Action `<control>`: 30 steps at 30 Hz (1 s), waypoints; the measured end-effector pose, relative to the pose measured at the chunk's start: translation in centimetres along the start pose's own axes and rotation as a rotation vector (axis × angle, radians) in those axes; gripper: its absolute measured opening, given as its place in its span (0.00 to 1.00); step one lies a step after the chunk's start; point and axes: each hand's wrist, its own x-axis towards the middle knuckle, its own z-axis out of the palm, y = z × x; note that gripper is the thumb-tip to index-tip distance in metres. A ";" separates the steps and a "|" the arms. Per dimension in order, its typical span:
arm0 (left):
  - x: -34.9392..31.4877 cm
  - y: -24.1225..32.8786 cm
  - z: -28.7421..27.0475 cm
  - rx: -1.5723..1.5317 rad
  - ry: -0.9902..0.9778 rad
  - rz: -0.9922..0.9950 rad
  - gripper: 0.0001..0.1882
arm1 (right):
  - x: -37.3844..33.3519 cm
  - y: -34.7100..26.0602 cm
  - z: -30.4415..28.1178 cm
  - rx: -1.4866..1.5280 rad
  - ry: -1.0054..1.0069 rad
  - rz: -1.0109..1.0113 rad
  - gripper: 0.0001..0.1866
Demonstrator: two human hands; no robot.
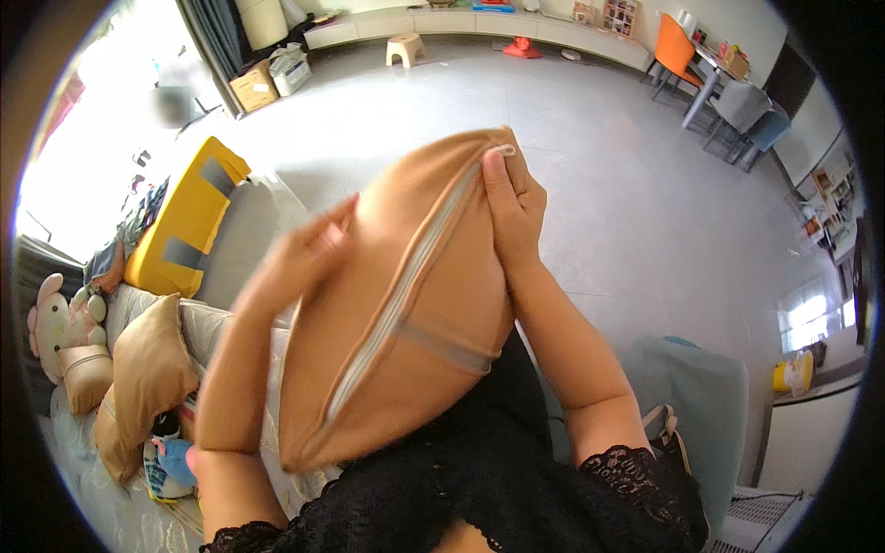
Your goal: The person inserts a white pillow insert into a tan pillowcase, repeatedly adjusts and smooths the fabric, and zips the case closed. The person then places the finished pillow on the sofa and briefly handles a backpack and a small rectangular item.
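Well, the cushion: a plump, smooth tan fabric cushion [355, 318] was raised between the two hands, aslant before the person's black lace top [433, 488]; one corner pointed up just above the right hand, the opposite one down below the left hand.

Zip: a long pale zip [416, 264] crossed its face diagonally, from close beside the right thumb to the lower corner.

Right hand: this hand [516, 207] was closed on the cushion near its upper corner, thumb laid along the cloth just under a small white loop [503, 149].

Left hand: motion blurred this hand [309, 258], half curled at the cushion's left side, lower than its partner; I could not tell whether it gripped the cloth or only brushed it.

Sofa: to the left of the left forearm, other tan cushions [155, 369] leaned on a pale patterned sofa [83, 452], beside a white long-eared plush toy [55, 318].

Yellow panel: beyond the left hand stood a yellow, grey-patched upright panel [189, 217].

Stool and chair: far ahead of both hands was a beige plastic stool [406, 48]; farther right, an orange chair [676, 48].
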 end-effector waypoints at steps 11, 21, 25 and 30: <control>2.6 -5.6 12.4 0.589 -0.150 0.310 0.36 | -10.7 4.0 -14.2 -0.809 -0.447 -0.462 0.13; 1.4 0.6 17.5 0.312 -0.078 0.498 0.27 | -6.9 -0.5 -11.2 -1.102 -0.226 -0.581 0.38; 0.4 -3.6 12.0 0.466 0.110 0.379 0.32 | -7.1 11.9 -19.0 -0.932 -0.530 0.342 0.37; -1.0 -9.9 11.7 -1.264 0.146 -0.632 0.34 | -5.1 10.4 -18.5 -0.667 -0.380 0.631 0.40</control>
